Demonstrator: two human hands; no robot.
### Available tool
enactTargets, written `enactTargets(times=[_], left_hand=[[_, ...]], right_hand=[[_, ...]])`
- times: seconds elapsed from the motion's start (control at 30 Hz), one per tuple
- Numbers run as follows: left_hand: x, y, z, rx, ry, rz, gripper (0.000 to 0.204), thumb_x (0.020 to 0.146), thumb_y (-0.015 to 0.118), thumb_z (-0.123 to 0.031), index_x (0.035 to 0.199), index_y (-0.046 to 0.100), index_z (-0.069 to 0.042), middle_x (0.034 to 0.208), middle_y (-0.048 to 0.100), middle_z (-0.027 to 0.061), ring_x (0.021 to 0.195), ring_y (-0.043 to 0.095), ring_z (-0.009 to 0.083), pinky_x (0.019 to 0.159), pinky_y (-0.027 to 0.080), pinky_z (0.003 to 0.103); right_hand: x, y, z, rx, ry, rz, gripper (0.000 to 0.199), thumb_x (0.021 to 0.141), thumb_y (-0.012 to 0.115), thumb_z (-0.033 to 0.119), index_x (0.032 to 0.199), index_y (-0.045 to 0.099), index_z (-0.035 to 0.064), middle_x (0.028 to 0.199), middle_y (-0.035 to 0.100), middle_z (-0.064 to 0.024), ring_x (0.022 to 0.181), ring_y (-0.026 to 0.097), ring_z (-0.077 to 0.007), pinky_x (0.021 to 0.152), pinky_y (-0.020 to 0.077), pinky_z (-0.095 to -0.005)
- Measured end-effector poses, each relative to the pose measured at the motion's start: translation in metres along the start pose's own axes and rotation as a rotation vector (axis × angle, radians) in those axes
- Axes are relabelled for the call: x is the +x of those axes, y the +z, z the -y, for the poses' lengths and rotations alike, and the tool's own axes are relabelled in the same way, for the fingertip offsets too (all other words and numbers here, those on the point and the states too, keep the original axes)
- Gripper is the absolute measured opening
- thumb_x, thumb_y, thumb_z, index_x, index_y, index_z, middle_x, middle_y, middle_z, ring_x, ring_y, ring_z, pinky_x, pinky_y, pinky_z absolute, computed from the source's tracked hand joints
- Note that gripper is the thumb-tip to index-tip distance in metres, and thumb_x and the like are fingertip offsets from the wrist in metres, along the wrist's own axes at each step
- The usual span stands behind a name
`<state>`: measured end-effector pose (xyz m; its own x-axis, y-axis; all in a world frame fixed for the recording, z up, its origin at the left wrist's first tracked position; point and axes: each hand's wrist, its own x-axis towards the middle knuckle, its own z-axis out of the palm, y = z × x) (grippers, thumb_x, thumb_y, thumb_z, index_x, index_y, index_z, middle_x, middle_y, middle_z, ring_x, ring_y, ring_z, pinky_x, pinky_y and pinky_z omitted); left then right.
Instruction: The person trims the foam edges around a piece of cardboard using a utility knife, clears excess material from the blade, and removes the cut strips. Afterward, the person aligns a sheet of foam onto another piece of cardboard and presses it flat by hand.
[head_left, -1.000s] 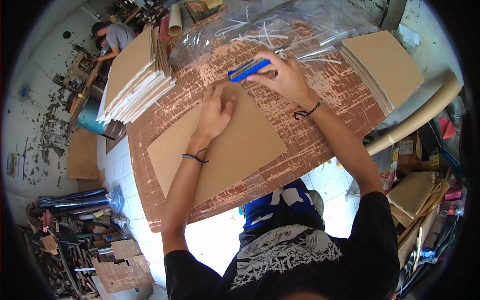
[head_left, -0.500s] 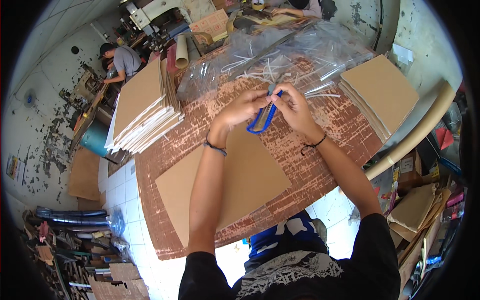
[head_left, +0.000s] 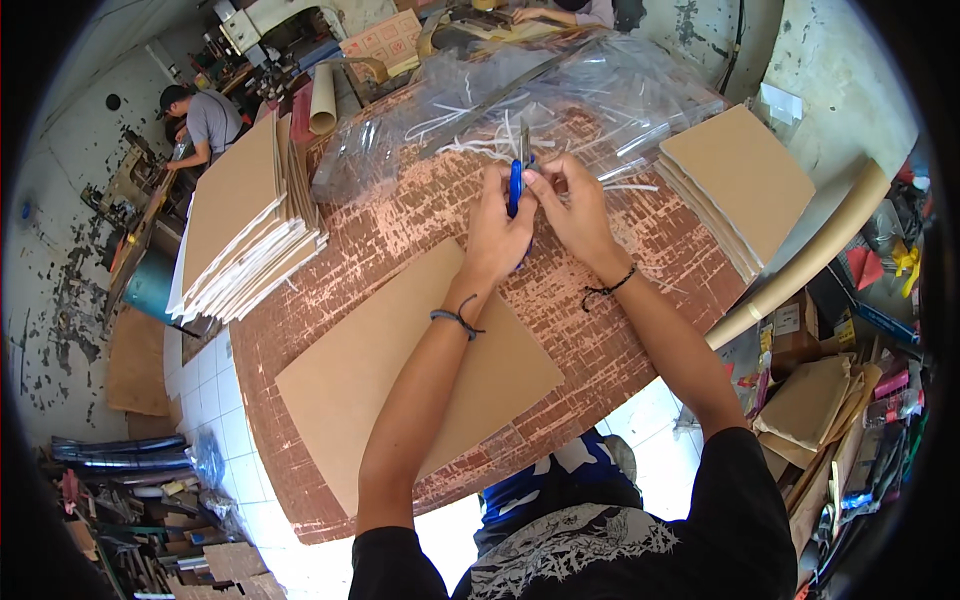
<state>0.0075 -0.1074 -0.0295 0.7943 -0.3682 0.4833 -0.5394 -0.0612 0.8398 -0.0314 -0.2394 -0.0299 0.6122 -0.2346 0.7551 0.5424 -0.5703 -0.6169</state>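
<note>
A blue utility knife (head_left: 516, 188) is held up over the table, its grey metal blade pointing away from me. My left hand (head_left: 497, 225) is closed around its handle. The fingers of my right hand (head_left: 575, 210) are pinched together at the knife's right side, near the base of the blade. Just what those fingertips grip is partly hidden. Beneath my left forearm, a flat brown cardboard sheet (head_left: 340, 375) lies on the worn reddish-brown table (head_left: 610, 330).
Stacked cardboard with white edges (head_left: 235, 205) stands at the left, and another cardboard stack (head_left: 740, 180) at the right. Clear plastic sheeting (head_left: 640, 90) and white strips (head_left: 490, 145) cover the far side. A long cardboard tube (head_left: 800, 260) leans by the right edge. Another person (head_left: 212, 122) works at far left.
The knife has turned so its blade stands out ahead. My left hand has come round its handle, and my right hand has shifted beside it. The view has moved slightly right.
</note>
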Motion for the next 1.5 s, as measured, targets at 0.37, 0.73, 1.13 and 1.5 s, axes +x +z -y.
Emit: enactTargets(times=[0.37,0.73,1.13,1.5], left_hand=[[-0.007,0.007,-0.025,0.286,0.141,0.014,0.023,0.093,0.063,-0.016,0.106,0.049,-0.003,0.071,0.061,0.0134,0.058,0.059,0.023,0.054,0.046,0.037],[0.0,-0.004,-0.027,0.231,0.057,0.054,0.02,0.092,0.062,-0.012,0.105,0.052,-0.002,0.069,0.064,0.0133,0.056,0.063,0.0226,0.052,0.047,0.035],[0.002,-0.013,-0.025,0.226,0.011,0.105,0.021,0.091,0.064,-0.014,0.105,0.053,-0.004,0.073,0.065,0.0107,0.059,0.061,0.0174,0.054,0.047,0.032],[0.002,-0.007,-0.02,0.204,0.15,0.08,0.02,0.089,0.065,-0.012,0.101,0.051,-0.004,0.069,0.061,0.0158,0.06,0.063,0.0293,0.056,0.048,0.04]], right_hand=[[0.002,-0.023,-0.011,-0.144,0.018,0.185,0.037,0.104,0.048,0.037,0.102,0.054,0.0008,0.075,0.061,-0.0118,0.07,0.061,-0.0224,0.063,0.0467,-0.0383],[0.005,-0.026,-0.006,0.1,0.03,0.208,0.033,0.1,0.056,0.035,0.103,0.056,0.0017,0.077,0.065,-0.0115,0.066,0.06,-0.0204,0.062,0.0474,-0.0368],[0.005,-0.023,-0.009,0.171,0.106,0.238,0.029,0.098,0.063,0.027,0.108,0.057,0.0013,0.086,0.067,-0.0071,0.08,0.063,-0.0134,0.071,0.0509,-0.0296],[0.008,-0.027,-0.006,0.421,0.619,0.297,0.036,0.099,0.061,0.038,0.099,0.064,0.0017,0.081,0.066,-0.0033,0.072,0.059,-0.0078,0.06,0.0505,-0.0219]])
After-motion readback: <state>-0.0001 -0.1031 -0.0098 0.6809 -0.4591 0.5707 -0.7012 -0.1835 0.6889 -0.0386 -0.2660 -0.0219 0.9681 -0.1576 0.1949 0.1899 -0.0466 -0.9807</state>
